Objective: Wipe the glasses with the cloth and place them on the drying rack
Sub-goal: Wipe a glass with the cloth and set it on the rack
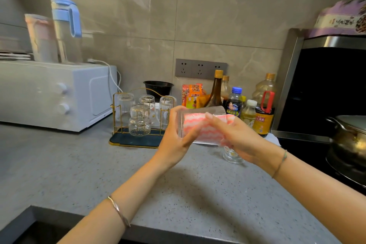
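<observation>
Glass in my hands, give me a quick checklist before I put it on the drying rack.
1. Left hand grips the glass: ok.
2. Cloth off the glass: not ok, right hand holds it against the glass.
3. Free spot on the drying rack: cannot tell, four upturned glasses stand there.
4. Glass fully wiped: cannot tell.
5. Counter between hands and rack bare: ok.

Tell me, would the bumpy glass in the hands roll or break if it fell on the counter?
Probably breakable: the glass looks clear and thin, and the counter looks hard. It could roll, being round and held sideways. Its ridges likely help the left hand grip.
</observation>
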`<act>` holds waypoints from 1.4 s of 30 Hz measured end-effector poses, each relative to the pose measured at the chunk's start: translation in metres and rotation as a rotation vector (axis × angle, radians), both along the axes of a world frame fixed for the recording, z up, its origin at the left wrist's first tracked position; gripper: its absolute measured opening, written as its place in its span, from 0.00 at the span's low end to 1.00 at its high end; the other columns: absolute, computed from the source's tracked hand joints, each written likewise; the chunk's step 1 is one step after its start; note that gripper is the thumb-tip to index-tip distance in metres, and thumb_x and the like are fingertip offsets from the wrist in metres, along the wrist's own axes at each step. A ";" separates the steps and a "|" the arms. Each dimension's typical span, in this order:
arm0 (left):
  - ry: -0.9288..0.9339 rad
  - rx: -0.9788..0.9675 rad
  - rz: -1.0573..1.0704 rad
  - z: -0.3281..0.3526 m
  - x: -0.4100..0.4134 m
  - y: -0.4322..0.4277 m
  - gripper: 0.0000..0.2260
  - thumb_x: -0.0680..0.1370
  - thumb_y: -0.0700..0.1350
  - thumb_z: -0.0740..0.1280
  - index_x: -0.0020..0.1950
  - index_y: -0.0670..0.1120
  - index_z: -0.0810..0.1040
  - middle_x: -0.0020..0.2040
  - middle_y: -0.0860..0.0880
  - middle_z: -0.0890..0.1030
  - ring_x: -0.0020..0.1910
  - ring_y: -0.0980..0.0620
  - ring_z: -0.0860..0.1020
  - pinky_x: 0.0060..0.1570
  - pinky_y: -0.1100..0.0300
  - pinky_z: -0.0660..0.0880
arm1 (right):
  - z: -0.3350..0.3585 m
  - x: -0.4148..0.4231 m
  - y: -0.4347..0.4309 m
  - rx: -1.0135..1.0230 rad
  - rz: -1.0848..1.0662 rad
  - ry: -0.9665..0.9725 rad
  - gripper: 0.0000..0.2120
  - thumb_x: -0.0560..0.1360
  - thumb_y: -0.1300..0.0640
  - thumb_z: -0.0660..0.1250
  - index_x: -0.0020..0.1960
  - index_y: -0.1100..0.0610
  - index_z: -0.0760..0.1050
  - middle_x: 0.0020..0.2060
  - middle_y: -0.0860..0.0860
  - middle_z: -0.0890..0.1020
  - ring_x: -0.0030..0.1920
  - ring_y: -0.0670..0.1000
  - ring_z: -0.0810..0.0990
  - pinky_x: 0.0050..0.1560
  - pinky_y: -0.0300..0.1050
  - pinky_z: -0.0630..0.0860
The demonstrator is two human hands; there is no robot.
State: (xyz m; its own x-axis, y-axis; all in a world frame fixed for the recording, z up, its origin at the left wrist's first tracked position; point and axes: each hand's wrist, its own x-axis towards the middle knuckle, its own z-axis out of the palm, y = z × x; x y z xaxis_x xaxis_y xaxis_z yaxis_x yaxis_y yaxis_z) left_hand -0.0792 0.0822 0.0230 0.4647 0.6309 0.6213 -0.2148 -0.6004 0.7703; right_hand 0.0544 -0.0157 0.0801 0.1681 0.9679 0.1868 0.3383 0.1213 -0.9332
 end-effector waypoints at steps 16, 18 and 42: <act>0.036 -0.207 0.047 0.010 0.000 -0.006 0.30 0.75 0.72 0.52 0.61 0.49 0.68 0.42 0.44 0.78 0.30 0.57 0.77 0.25 0.65 0.70 | 0.004 -0.015 -0.006 -0.066 0.010 -0.018 0.23 0.69 0.38 0.63 0.55 0.50 0.83 0.50 0.46 0.86 0.55 0.47 0.82 0.57 0.49 0.71; -0.025 -0.058 0.006 0.007 -0.003 -0.009 0.32 0.68 0.77 0.53 0.60 0.56 0.66 0.42 0.48 0.77 0.31 0.59 0.77 0.24 0.65 0.70 | 0.007 -0.015 -0.007 -0.081 0.040 0.104 0.22 0.68 0.41 0.66 0.54 0.55 0.83 0.49 0.51 0.86 0.52 0.49 0.84 0.57 0.45 0.74; -0.080 0.004 -0.083 0.012 -0.011 -0.011 0.32 0.65 0.73 0.66 0.60 0.55 0.66 0.50 0.52 0.78 0.42 0.66 0.79 0.36 0.72 0.73 | 0.028 -0.015 -0.020 -0.018 0.242 0.134 0.12 0.64 0.56 0.71 0.48 0.52 0.82 0.48 0.52 0.86 0.49 0.49 0.85 0.48 0.38 0.81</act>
State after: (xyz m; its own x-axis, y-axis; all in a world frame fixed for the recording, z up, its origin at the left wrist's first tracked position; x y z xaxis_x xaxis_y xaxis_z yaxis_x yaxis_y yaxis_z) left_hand -0.0901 0.0708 0.0350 0.4646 0.5894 0.6609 -0.3245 -0.5811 0.7464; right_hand 0.0391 -0.0357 0.1077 -0.0459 0.9859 0.1610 0.1749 0.1666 -0.9704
